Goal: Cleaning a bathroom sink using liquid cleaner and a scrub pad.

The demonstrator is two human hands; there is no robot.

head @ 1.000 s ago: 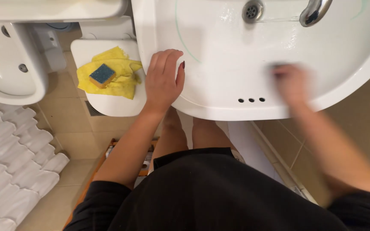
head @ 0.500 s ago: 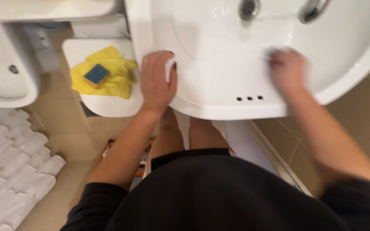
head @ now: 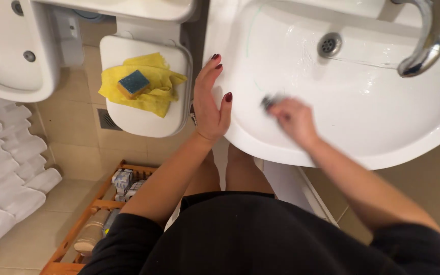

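Observation:
I stand at a white sink (head: pixel 332 158) with a wet basin. My left hand (head: pixel 211 104) lies flat against the sink's left rim, fingers straight and apart, thumb on the rim, holding nothing. My right hand (head: pixel 295 120) is inside the basin near its front left wall, blurred by motion. Its fingers are closed on a small dark pad (head: pixel 269 102), which presses on the basin surface. The drain (head: pixel 329 45) and the chrome tap (head: pixel 429 40) are further back and to the right.
Left of the sink, a white lid (head: pixel 143 119) carries a yellow cloth (head: pixel 151 94) with a blue-topped sponge (head: pixel 133 83). A white bowl fixture (head: pixel 6 56) is at top left. A ribbed white mat (head: pixel 6 168) and a wooden rack (head: pixel 85 214) with small items lie on the tiled floor.
My right hand has swept with the pad from the basin's right side to its front left. My left hand has lifted its fingers and slid along the rim. The view has shifted.

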